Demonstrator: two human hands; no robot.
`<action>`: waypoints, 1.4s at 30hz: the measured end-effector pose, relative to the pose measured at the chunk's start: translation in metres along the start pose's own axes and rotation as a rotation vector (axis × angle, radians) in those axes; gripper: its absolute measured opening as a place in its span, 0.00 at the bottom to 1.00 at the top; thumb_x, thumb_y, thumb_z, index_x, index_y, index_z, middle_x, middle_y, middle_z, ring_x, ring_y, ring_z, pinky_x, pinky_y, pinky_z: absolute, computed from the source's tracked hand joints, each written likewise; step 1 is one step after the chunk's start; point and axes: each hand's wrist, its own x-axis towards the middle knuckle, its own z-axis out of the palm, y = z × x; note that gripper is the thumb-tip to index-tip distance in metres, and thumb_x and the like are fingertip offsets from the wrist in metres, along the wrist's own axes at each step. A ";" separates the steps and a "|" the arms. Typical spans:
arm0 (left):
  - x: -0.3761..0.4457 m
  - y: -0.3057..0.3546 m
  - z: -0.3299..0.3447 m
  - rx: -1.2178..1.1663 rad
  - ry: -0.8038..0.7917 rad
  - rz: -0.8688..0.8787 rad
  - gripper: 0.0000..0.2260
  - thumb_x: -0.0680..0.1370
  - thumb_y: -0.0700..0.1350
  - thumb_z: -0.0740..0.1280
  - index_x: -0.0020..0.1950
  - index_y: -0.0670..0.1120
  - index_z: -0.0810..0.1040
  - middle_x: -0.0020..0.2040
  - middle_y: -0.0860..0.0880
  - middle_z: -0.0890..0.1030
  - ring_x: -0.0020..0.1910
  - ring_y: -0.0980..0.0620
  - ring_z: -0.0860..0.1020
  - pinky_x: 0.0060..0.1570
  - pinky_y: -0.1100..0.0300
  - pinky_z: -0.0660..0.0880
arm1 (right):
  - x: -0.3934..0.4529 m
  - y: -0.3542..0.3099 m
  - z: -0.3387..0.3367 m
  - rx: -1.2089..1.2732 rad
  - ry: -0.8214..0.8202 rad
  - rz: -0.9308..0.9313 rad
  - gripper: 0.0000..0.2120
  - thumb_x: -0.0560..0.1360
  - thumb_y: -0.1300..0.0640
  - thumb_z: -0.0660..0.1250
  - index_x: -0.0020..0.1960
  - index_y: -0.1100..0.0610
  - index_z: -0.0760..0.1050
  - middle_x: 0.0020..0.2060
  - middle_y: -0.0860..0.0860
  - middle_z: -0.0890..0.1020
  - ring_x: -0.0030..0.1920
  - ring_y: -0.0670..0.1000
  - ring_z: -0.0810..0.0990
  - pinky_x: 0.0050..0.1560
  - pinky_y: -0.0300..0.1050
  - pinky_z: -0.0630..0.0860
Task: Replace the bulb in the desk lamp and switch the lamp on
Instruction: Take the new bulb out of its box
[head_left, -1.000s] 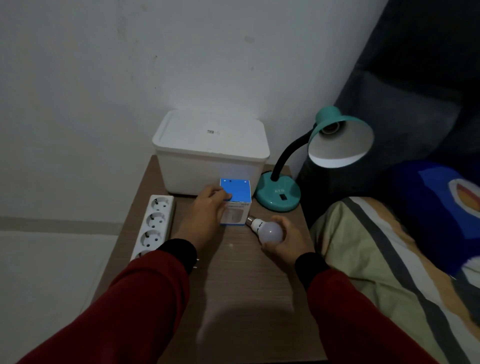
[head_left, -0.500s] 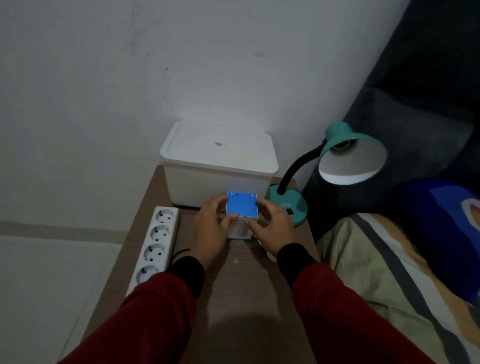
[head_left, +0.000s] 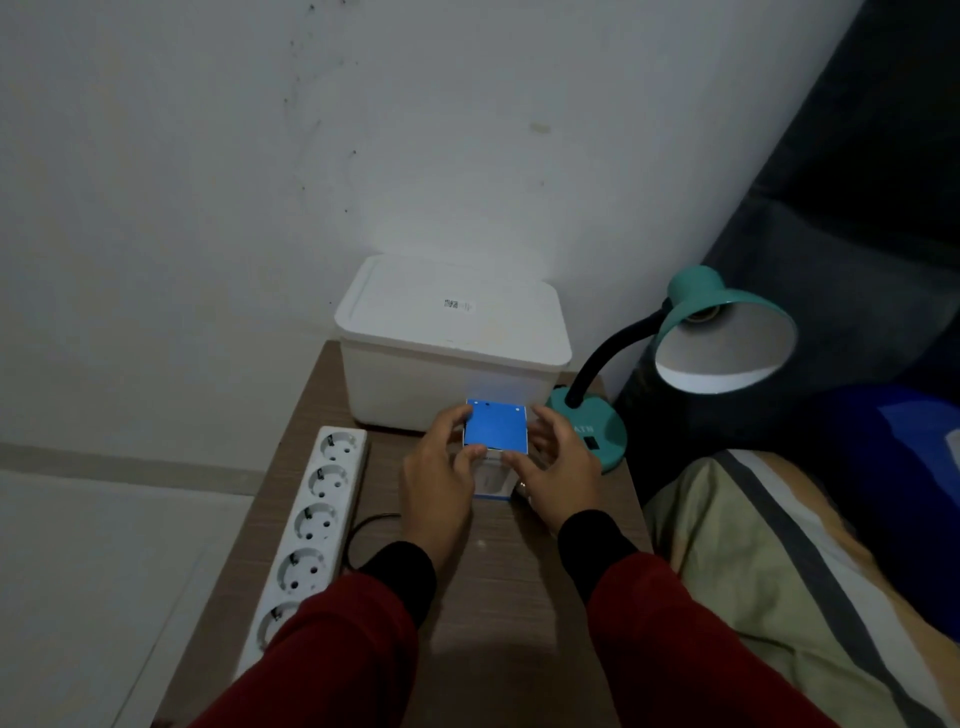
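A small bulb box (head_left: 496, 427) with a blue top and white front stands on the wooden bedside table (head_left: 519, 597), in front of the white container. My left hand (head_left: 439, 483) grips its left side and my right hand (head_left: 561, 470) grips its right side, both thumbs on the front edge. The teal desk lamp (head_left: 592, 434) stands just right of the box, its black gooseneck carrying the shade (head_left: 727, 338) out over the bed. The shade is unlit and I see no bulb in its socket. The loose white bulb is hidden.
A white lidded container (head_left: 452, 345) sits at the back against the wall. A white power strip (head_left: 311, 525) lies along the table's left edge, with a black cable by my left wrist. A bed with a striped blanket (head_left: 769, 545) and a blue pillow (head_left: 883, 467) borders the right.
My right hand has put down the loose bulb and come up to the box's right side. Both hands now hold the box, and my head has drawn back and tilted.
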 end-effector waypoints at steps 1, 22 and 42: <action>0.000 0.000 0.000 0.003 -0.004 0.001 0.18 0.75 0.38 0.68 0.63 0.51 0.74 0.58 0.50 0.81 0.54 0.56 0.79 0.51 0.64 0.75 | -0.001 -0.001 -0.002 0.001 -0.001 0.003 0.28 0.70 0.62 0.73 0.68 0.56 0.69 0.62 0.53 0.78 0.57 0.41 0.73 0.55 0.30 0.69; 0.055 0.011 -0.025 0.247 -0.638 0.167 0.50 0.72 0.42 0.73 0.70 0.67 0.34 0.56 0.51 0.64 0.54 0.56 0.69 0.62 0.62 0.70 | 0.034 -0.011 -0.009 -0.351 -0.173 -0.104 0.20 0.72 0.53 0.71 0.63 0.53 0.75 0.60 0.51 0.80 0.62 0.53 0.74 0.64 0.46 0.71; 0.059 0.013 -0.022 0.221 -0.658 0.110 0.53 0.71 0.39 0.73 0.69 0.68 0.33 0.57 0.51 0.64 0.62 0.50 0.69 0.62 0.62 0.67 | 0.033 -0.024 -0.002 -0.182 -0.095 -0.053 0.31 0.64 0.57 0.78 0.64 0.57 0.71 0.57 0.51 0.79 0.55 0.45 0.75 0.55 0.37 0.72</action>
